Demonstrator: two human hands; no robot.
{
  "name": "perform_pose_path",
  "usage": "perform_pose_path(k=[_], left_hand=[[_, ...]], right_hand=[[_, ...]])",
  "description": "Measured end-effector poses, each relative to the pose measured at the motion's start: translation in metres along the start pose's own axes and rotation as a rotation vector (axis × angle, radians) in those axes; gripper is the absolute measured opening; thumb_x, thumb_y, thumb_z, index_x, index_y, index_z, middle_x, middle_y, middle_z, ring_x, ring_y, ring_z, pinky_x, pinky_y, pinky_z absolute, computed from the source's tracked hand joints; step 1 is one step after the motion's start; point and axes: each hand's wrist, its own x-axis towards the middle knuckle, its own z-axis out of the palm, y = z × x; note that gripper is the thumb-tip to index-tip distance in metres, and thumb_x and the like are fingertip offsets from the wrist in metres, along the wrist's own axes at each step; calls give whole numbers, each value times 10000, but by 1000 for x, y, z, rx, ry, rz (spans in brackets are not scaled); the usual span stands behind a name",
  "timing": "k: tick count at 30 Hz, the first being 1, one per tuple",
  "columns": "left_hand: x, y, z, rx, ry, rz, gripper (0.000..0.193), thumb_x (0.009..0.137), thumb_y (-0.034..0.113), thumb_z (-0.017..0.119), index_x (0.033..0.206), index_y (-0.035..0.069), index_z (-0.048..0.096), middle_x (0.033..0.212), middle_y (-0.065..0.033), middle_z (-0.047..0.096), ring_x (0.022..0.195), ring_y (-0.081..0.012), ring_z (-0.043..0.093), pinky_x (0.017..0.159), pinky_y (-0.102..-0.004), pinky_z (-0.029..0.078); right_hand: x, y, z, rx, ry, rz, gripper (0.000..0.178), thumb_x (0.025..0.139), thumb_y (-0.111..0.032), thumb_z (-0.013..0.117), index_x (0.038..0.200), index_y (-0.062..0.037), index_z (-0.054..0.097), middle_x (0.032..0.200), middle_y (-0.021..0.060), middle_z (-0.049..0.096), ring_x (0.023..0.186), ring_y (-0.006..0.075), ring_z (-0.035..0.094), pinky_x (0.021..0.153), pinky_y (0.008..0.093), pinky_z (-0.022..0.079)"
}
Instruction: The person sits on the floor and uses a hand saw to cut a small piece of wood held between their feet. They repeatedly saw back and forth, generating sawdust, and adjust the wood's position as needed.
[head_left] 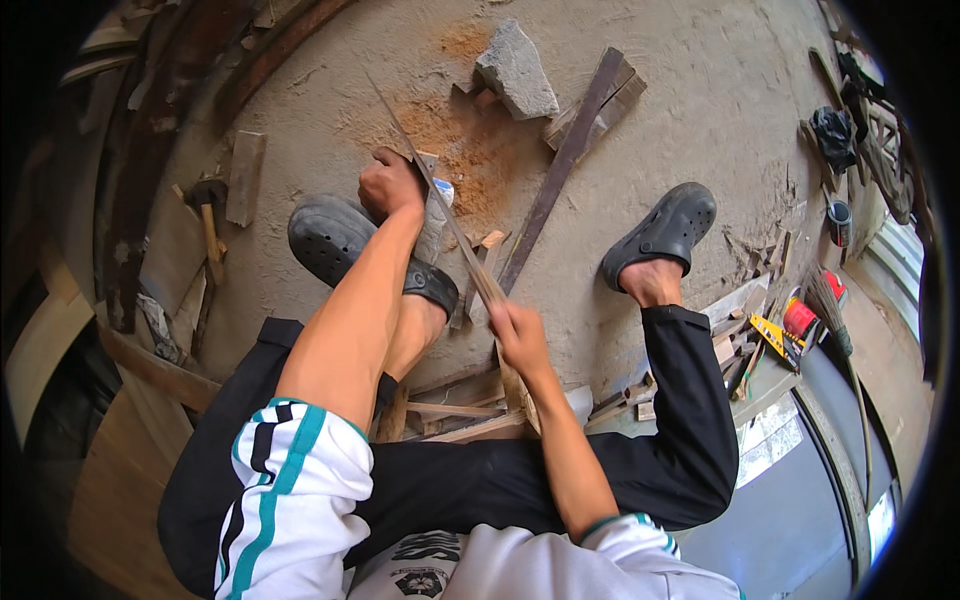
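Right hand (pixel 522 340): fingers clamped on the handle of the saw (pixel 468 250), which slants up beside the left hand (pixel 391 186). Left fingers curled; their grip cannot be told. Beyond: sawdust (pixel 485 178), stone (pixel 517 72); rightward, dark bar (pixel 562 172).

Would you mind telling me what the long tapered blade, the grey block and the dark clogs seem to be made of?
The long blade looks like dull metal, probably steel: thin and grey-brown. The grey block seems matte concrete or stone, being coarse and pitted. The dark clogs appear moulded foam or rubber: smooth, low-sheen, holed.
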Motion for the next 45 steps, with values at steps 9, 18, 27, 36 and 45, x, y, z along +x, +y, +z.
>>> perform_pose_path(k=[9,18,27,36,45], left_hand=[[-6,0,-1,-47,-73,9,579,939,400,411,719,-59,687,758,-308,631,759,-499,627,723,-540,477],[-2,1,2,7,-74,26,564,934,365,399,777,-97,682,839,-321,641,813,-491,641,761,-521,494],[-1,13,-4,30,-58,-17,570,927,399,418,778,-80,690,858,-321,643,839,-484,641,771,-521,487],[-1,4,-9,16,-53,-6,603,929,407,408,769,-105,682,844,-329,641,833,-496,641,783,-531,483],[-11,4,7,23,16,14,571,940,367,426,662,-64,675,740,-313,629,704,-482,635,690,-534,493]], right_hand=[[80,-28,17,82,34,-74,376,966,-250,554,702,15,579,582,147,538,522,259,536,536,375,412],[27,6,-5,-5,10,-12,373,968,-237,550,676,-7,582,615,137,572,556,252,537,553,371,408],[-51,17,-20,16,81,-63,365,968,-239,547,720,25,596,622,156,581,567,251,564,548,373,413],[-28,20,-11,14,44,-28,376,978,-244,537,704,7,591,559,141,520,516,197,520,521,351,398],[42,-7,-3,62,63,-31,416,990,-270,525,696,20,577,552,129,494,525,170,496,522,348,394]])
